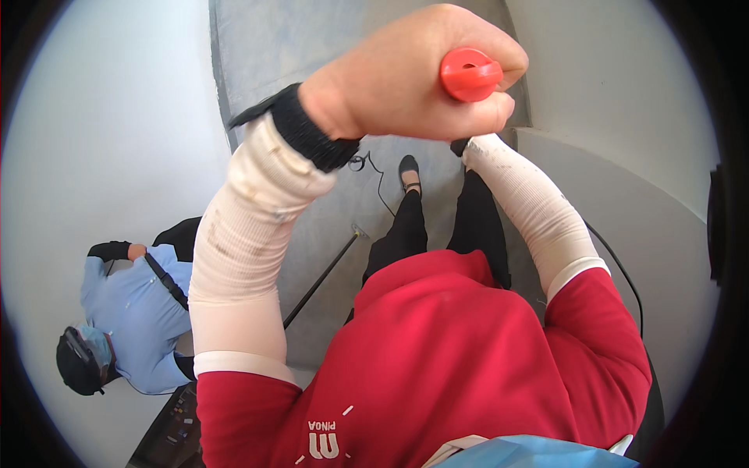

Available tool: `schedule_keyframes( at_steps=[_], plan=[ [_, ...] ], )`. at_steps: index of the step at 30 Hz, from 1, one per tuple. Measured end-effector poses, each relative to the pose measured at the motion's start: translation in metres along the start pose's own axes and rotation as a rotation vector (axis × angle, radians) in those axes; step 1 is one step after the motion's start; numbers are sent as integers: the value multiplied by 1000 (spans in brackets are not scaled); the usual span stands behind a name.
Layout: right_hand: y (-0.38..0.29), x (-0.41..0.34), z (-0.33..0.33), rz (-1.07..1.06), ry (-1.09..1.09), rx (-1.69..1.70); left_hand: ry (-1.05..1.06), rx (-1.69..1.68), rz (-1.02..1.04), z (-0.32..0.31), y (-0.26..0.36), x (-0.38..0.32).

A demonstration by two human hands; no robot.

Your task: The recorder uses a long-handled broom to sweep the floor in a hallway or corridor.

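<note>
My left hand [421,76] is raised at the top centre, closed in a fist. A red plastic handle end [470,75], round with a raised ridge, sticks out of the fist towards the camera. The rest of that object is hidden by the hand. A black band [313,131] circles my left wrist over a stained, pale knit sleeve. My right arm [529,196], in a similar sleeve, reaches up behind the left hand. The right hand itself is hidden there; only a bit of its black wristband [460,146] shows.
Pale walls [620,76] flank the grey floor [327,193]. A thin black pole [322,284] slants at left of my legs, near a black cable [381,187]. At far left is a person [137,316] in a light blue shirt. A dark object [169,424] stands at bottom left.
</note>
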State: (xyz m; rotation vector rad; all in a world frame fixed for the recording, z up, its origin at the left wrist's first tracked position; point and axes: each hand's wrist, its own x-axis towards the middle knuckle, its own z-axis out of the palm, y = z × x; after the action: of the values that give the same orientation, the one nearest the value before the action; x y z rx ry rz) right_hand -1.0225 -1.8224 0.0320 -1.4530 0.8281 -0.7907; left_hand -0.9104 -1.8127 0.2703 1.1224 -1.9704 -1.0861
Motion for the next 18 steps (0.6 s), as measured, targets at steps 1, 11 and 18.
schedule_keyframes(
  at_steps=[1,11,18],
  plan=[
    [-2,-6,6,4,8,18,21,-73,1,-4,9,-8],
    [16,-9,67,14,147,-93,50,-99,-65,19,-19,-33],
    [-28,-4,33,-121,-163,-102,135,53,150,39,16,-62]
  ],
)
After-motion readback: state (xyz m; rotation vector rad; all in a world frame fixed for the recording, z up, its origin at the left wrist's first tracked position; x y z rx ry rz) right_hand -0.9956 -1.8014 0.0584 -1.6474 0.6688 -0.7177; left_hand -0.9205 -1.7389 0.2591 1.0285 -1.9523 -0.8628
